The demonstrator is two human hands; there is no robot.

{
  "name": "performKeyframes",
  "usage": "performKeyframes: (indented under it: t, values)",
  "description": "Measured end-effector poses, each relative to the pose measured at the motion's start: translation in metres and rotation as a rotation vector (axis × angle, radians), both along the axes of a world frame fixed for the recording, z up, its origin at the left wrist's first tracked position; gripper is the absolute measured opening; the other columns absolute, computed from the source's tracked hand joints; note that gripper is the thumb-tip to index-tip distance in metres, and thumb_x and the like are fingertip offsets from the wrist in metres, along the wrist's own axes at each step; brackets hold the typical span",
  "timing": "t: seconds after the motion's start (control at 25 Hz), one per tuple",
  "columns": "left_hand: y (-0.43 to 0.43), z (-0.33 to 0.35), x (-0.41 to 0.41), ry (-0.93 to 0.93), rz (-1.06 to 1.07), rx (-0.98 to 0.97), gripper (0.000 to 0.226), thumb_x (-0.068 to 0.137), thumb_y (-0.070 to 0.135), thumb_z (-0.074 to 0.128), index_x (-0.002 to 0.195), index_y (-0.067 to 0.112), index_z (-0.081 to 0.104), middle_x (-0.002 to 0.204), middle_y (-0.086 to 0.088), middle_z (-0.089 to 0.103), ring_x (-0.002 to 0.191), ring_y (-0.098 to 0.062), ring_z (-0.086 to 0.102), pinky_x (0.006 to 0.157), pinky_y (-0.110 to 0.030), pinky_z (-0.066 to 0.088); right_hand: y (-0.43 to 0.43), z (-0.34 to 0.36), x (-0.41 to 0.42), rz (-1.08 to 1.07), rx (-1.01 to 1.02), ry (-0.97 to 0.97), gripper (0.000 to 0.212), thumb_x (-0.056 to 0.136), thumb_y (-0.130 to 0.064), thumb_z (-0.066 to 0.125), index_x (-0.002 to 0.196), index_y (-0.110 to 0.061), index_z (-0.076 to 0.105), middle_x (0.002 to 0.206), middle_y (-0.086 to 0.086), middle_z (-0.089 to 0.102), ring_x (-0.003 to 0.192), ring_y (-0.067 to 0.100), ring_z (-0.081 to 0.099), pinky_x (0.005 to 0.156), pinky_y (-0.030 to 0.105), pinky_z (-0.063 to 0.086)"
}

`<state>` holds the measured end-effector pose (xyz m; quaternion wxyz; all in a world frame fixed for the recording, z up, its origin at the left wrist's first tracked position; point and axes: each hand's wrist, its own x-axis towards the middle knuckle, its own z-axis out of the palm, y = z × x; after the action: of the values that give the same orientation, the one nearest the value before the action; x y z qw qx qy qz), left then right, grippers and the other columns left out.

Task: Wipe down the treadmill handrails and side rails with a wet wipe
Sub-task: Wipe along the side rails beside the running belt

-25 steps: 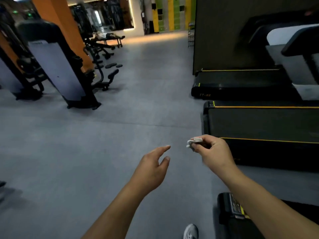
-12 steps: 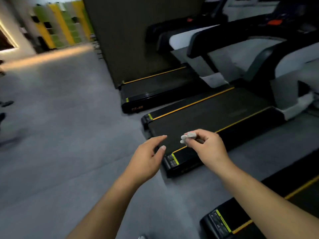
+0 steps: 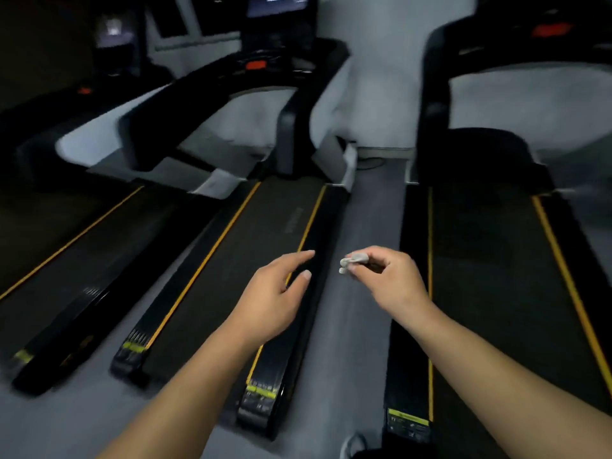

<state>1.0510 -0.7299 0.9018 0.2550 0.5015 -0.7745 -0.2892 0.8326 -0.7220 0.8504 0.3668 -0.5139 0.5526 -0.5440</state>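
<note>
While both forearms reach forward over the foot of a row of treadmills, the right hand pinches a small, crumpled grey wet wipe between thumb and fingertips, so that the wad sticks out to the left of the knuckles and hangs in the air above the strip of grey floor between two machines. The left hand is empty and loosely spread, with the index finger stretched forward and the thumb apart from it; it hovers over the right side rail of the middle treadmill, near the wipe but not touching it. That treadmill has a dark belt edged with yellow lines, black curved handrails and a console with a screen and an orange-red mark below it. A second treadmill lies to the right of the floor strip, its black upright rising at the far end, and a third treadmill stands to the left. Neither hand touches any rail or handrail. At the bottom edge, between the two nearer machines, the toe of a pale shoe shows. Motion blur softens the whole picture, so the labels on the rear ends of the decks cannot be read.
</note>
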Motion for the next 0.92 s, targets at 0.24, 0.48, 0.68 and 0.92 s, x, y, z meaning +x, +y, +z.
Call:
performKeyframes:
  t: [0.24, 0.48, 0.68, 0.92]
  values:
    - [-0.128, -0.020, -0.102, -0.016, -0.405, 0.029, 0.041, 0.105, 0.034, 0.054, 0.146, 0.033, 0.055, 0.142, 0.023, 0.056, 0.110, -0.006, 0.064, 0.098, -0.012, 0.045, -0.040, -0.017, -0.085, -0.404, 0.037, 0.016, 0.020, 0.088, -0.002, 0.076, 0.087, -0.021, 0.079, 0.087, -0.014, 0.078, 0.083, 0.001, 0.073, 0.076, 0.016, 0.055]
    - [-0.200, -0.026, -0.210, 0.007, -0.748, 0.019, 0.038, 0.104, 0.031, 0.056, 0.142, 0.033, 0.059, 0.139, 0.021, 0.058, 0.125, 0.008, 0.054, 0.109, -0.019, 0.040, -0.047, -0.018, -0.147, -0.775, 0.055, 0.027, 0.016, 0.087, -0.005, 0.078, 0.089, -0.021, 0.080, 0.089, -0.011, 0.078, 0.084, 0.011, 0.075, 0.083, 0.038, 0.062]
    - [-0.218, -0.042, -0.287, 0.021, -1.088, 0.047, 0.038, 0.105, 0.026, 0.056, 0.142, 0.030, 0.059, 0.140, 0.020, 0.058, 0.124, 0.006, 0.055, 0.100, -0.002, 0.034, -0.033, -0.029, -0.166, -1.086, 0.122, 0.016, 0.014, 0.089, -0.013, 0.078, 0.089, -0.027, 0.080, 0.085, -0.009, 0.077, 0.080, 0.012, 0.073, 0.083, 0.043, 0.060]
    - [-0.264, -0.075, -0.356, 0.023, -1.482, 0.083, 0.039, 0.105, 0.023, 0.056, 0.143, 0.025, 0.060, 0.141, 0.017, 0.059, 0.130, 0.011, 0.049, 0.105, -0.005, 0.034, -0.045, -0.054, -0.154, -1.474, 0.204, -0.004, 0.011, 0.089, -0.019, 0.079, 0.090, -0.030, 0.079, 0.089, -0.015, 0.077, 0.084, 0.005, 0.072, 0.079, 0.032, 0.058]
